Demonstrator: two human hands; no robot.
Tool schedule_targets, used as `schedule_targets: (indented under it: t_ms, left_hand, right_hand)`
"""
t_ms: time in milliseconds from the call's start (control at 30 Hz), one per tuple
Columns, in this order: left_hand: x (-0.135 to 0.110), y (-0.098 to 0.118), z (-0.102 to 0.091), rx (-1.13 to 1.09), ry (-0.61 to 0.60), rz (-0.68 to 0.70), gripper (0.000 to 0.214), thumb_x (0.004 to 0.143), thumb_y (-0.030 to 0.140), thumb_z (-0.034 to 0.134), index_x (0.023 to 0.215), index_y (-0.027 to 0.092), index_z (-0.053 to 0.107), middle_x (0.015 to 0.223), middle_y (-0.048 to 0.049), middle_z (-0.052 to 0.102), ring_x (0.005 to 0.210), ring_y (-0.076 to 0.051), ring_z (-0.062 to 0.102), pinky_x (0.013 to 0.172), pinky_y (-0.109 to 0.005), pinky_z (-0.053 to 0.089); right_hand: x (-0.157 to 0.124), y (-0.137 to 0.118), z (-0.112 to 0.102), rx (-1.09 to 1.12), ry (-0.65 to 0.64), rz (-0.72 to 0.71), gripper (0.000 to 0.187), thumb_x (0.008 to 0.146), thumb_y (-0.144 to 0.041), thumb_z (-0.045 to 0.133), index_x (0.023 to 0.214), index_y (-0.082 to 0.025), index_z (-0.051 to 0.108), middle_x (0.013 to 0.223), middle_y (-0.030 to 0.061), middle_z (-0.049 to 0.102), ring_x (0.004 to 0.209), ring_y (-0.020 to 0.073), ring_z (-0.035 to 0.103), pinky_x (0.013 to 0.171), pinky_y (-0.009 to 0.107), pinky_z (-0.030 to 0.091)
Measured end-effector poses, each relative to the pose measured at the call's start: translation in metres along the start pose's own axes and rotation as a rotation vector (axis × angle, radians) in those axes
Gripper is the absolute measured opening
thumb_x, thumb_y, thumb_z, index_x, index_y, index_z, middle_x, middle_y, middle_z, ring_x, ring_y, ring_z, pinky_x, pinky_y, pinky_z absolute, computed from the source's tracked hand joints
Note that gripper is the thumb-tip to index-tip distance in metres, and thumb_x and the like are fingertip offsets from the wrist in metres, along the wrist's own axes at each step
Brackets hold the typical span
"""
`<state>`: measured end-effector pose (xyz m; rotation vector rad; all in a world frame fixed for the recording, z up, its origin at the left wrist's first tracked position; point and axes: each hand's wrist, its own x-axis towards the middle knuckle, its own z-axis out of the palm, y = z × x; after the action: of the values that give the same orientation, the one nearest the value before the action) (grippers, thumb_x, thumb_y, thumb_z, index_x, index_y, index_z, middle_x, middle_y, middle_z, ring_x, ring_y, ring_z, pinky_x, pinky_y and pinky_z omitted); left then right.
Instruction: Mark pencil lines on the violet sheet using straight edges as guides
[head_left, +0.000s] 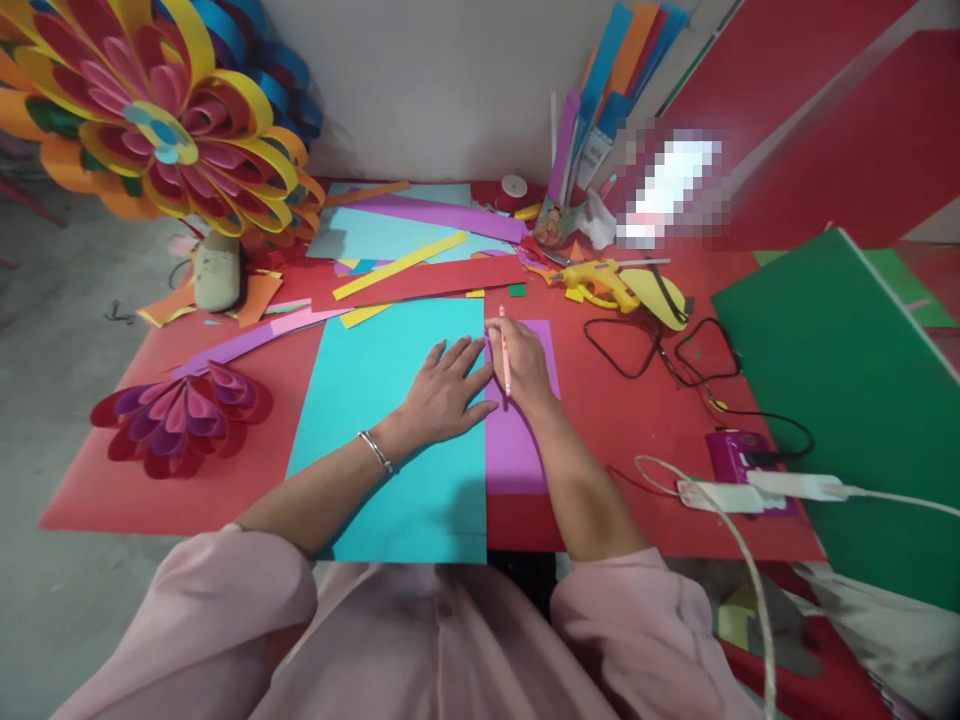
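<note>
My left hand [446, 392] lies flat with fingers spread on a turquoise sheet of card [397, 500]. Its thumb and fingertips reach the sheet's right edge. My right hand [523, 362] is closed around a pink pencil [505, 365], which leans upright along that same edge near its far end. Beneath the turquoise card, a purple sheet of paper [517, 460] sticks out on the right, and my right hand rests over it. The pencil's tip is too small to make out against the paper.
Coloured paper strips [401, 265] lie beyond the card. A yellow glue gun [600, 283] with a looping black cord sits to the right, near a purple power strip [742, 465]. At left are a looped paper flower piece [184, 415] and a large paper flower [161, 135]. A green board [847, 400] leans at right.
</note>
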<state>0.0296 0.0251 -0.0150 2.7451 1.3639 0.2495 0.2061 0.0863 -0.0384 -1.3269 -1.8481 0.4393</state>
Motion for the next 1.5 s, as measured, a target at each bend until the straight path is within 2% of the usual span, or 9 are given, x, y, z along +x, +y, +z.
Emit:
schedule_targets:
  t_ms: [200, 500, 867, 1167, 1500]
  left_hand:
    - [-0.001, -0.001, 0.004, -0.009, 0.01, 0.002, 0.069, 0.104, 0.066, 0.049, 0.159, 0.024, 0.05, 0.174, -0.0161, 0.032, 0.161, -0.04, 0.03, 0.129, -0.064, 0.022]
    - [-0.002, -0.001, 0.005, 0.026, 0.005, 0.005, 0.07, 0.103, 0.068, 0.048, 0.16, 0.026, 0.048, 0.175, -0.0155, 0.03, 0.162, -0.039, 0.028, 0.129, -0.064, 0.021]
    - [-0.002, -0.001, 0.003, 0.038, -0.008, 0.009, 0.072, 0.103, 0.068, 0.049, 0.16, 0.023, 0.049, 0.174, -0.0218, 0.029, 0.161, -0.042, 0.029, 0.128, -0.066, 0.024]
    - [-0.003, -0.002, 0.006, 0.021, 0.023, -0.001, 0.072, 0.102, 0.067, 0.054, 0.159, 0.024, 0.05, 0.174, -0.0196, 0.03, 0.161, -0.043, 0.029, 0.129, -0.064, 0.024]
    - [-0.003, -0.006, 0.011, 0.008, 0.052, 0.01, 0.074, 0.101, 0.07, 0.052, 0.16, 0.025, 0.048, 0.174, -0.0192, 0.029, 0.161, -0.044, 0.028, 0.128, -0.065, 0.025]
  right_hand:
    - [-0.004, 0.006, 0.0, 0.043, -0.028, -0.05, 0.023, 0.1, -0.027, 0.049, 0.113, -0.025, 0.068, 0.113, 0.0087, 0.078, 0.111, 0.0272, 0.071, 0.103, 0.044, 0.053]
    - [-0.002, 0.008, -0.003, 0.09, 0.02, 0.038, 0.024, 0.087, -0.026, 0.064, 0.111, -0.026, 0.065, 0.114, 0.0088, 0.077, 0.107, 0.0266, 0.073, 0.099, 0.043, 0.055]
    - [-0.001, 0.011, 0.001, 0.101, 0.036, 0.049, 0.02, 0.09, -0.029, 0.067, 0.11, -0.026, 0.066, 0.112, 0.0081, 0.078, 0.107, 0.0263, 0.074, 0.098, 0.043, 0.056]
    - [0.0, 0.012, 0.003, 0.094, 0.055, 0.028, 0.018, 0.092, -0.032, 0.067, 0.109, -0.024, 0.067, 0.109, 0.0083, 0.079, 0.1, 0.0255, 0.075, 0.092, 0.041, 0.056]
    - [0.002, 0.01, 0.004, 0.08, 0.048, 0.06, 0.015, 0.092, -0.028, 0.069, 0.106, -0.025, 0.067, 0.108, 0.007, 0.079, 0.099, 0.0254, 0.074, 0.093, 0.04, 0.056]
